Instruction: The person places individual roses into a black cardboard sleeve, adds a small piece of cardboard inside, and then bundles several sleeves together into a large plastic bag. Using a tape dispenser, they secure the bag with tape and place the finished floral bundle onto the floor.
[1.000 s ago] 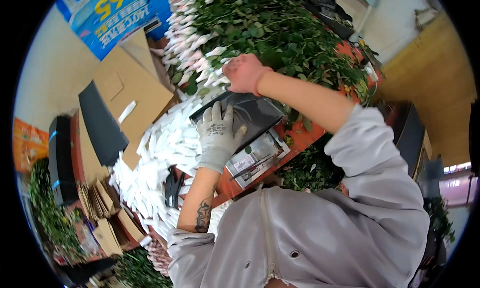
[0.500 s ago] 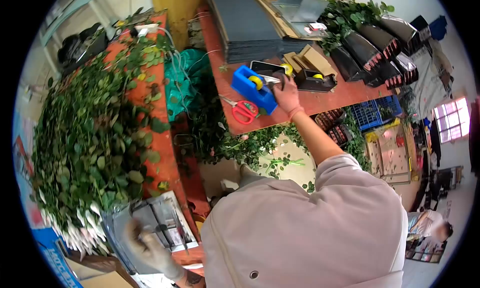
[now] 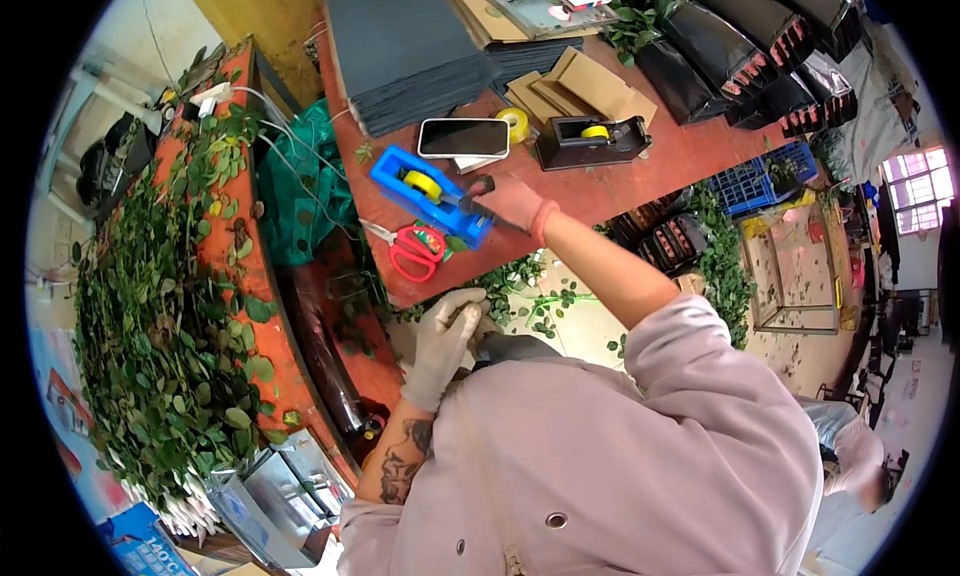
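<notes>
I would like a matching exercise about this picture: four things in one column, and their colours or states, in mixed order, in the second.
Column one:
1. Scissors
2. Phone
3. Tape dispenser at the right hand
4. Left hand

Column two:
A. Pale-gloved
B. Red-handled
C. Dark screen facing up
D. Blue

Pairs: 1-B, 2-C, 3-D, 4-A

Worn on the head, the single wide-angle camera looks forward and steeply down, close over the pale grey fabric zip-front jacket (image 3: 610, 426), the flat red-topped bench (image 3: 620, 183) lying farther off.
</notes>
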### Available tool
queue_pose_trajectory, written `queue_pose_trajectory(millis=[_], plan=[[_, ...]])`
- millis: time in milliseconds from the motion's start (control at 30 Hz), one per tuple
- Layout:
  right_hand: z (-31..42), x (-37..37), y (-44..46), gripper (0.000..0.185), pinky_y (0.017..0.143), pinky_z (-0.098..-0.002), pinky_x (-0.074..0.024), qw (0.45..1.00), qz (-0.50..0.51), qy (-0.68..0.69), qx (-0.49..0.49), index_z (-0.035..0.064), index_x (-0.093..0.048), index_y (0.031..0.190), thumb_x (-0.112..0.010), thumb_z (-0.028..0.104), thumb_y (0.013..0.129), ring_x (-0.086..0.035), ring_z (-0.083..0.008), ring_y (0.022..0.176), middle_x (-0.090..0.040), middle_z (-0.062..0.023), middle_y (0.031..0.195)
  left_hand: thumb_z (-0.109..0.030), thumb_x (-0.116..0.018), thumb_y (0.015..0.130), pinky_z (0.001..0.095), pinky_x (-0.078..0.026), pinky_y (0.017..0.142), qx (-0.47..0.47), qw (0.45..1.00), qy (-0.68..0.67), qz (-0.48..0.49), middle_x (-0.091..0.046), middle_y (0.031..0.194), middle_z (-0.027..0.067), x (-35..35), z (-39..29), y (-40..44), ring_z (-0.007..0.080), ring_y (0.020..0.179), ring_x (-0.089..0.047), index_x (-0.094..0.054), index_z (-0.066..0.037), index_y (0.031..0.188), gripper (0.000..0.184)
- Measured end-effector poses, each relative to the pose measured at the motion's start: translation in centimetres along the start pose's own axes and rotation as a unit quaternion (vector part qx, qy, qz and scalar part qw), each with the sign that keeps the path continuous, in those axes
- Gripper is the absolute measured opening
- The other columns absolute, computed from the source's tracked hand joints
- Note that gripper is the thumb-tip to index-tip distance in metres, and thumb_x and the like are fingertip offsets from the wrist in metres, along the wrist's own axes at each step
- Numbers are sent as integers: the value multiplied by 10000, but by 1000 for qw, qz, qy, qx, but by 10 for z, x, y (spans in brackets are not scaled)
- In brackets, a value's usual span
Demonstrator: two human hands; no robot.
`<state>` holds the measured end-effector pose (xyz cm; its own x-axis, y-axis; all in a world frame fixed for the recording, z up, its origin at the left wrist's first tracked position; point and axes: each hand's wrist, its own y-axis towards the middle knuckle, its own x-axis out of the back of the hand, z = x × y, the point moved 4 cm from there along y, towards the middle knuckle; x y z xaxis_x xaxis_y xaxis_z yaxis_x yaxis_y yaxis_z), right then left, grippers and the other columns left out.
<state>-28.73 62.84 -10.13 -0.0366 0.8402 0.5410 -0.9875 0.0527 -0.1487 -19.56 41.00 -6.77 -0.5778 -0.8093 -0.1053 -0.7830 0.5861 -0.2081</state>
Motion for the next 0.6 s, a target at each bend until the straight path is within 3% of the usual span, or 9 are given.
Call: queue_pose_trajectory(millis=[33,100,200,300,333,367,400,500,600], plan=[[11,3,-13,304,717,-345,-468,999,-32,31,28,2,-599,987,-604,186,745,-611,-228,747,-627,-117,858,-184,-529,905,255,-455,817,30,998,-49,1,-605,1013,78,-6,9,10,152,879,-591,-557,-2,1124,286],[24,22,-52,308,694,-315,-465,990,-106,92,13,21,-593,1020,-606,168,750,-583,-211,696,-615,-98,829,-251,-533,907,286,-452,823,72,988,-136,-24,-592,1034,86,-18,22,23,157,904,-578,-517,2,1168,364],[28,58,-129,391,715,-250,-446,985,-67,136,-80,0,-552,1101,-621,168,755,-546,-114,777,-601,-67,879,-351,-530,912,341,-457,838,123,961,-242,-58,-563,1090,95,-30,47,45,189,932,-569,-412,3,1260,510],[6,78,-202,375,758,-207,-431,965,-66,201,-154,-18,-525,1129,-568,13,757,-520,-54,828,-580,-57,1030,-367,-508,920,357,-466,863,141,935,-324,-26,-562,1090,108,-46,58,68,211,949,-573,-417,-9,1253,498],[-17,82,-225,467,743,-201,-431,972,-71,163,-153,0,-495,1212,-549,12,748,-533,-55,810,-611,-30,943,-367,-508,920,357,-466,863,144,935,-322,-30,-562,1090,108,-50,54,74,211,949,-573,-417,-9,1253,498],[-27,85,-244,390,758,-206,-436,955,-58,224,-184,-49,-530,1134,-538,1,747,-550,-78,832,-589,-66,1051,-378,-497,923,358,-470,857,161,940,-300,-33,-563,1093,110,-55,49,80,215,950,-575,-415,-11,1255,502],[-27,90,-253,311,779,-216,-441,975,-82,163,-124,-81,-563,1030,-541,-18,726,-556,-108,882,-543,-112,1167,-389,-487,926,360,-474,851,179,944,-276,-34,-563,1096,111,-58,47,84,218,951,-577,-412,-12,1257,507],[-33,82,-266,243,821,-244,-443,961,-87,218,-146,-81,-578,927,-546,-42,689,-548,-144,968,-521,-134,1218,-406,-472,929,363,-494,815,189,939,-281,-50,-593,1028,118,-63,56,101,223,898,-599,-471,-16,1172,460],[-18,81,-256,143,916,-292,-389,974,-111,145,-134,-39,-593,807,-545,-17,674,-509,-254,1080,-532,-146,1207,-388,-485,927,360,-521,712,226,926,-284,-104,-620,928,115,-70,55,110,214,775,-619,-521,-30,1060,384]])
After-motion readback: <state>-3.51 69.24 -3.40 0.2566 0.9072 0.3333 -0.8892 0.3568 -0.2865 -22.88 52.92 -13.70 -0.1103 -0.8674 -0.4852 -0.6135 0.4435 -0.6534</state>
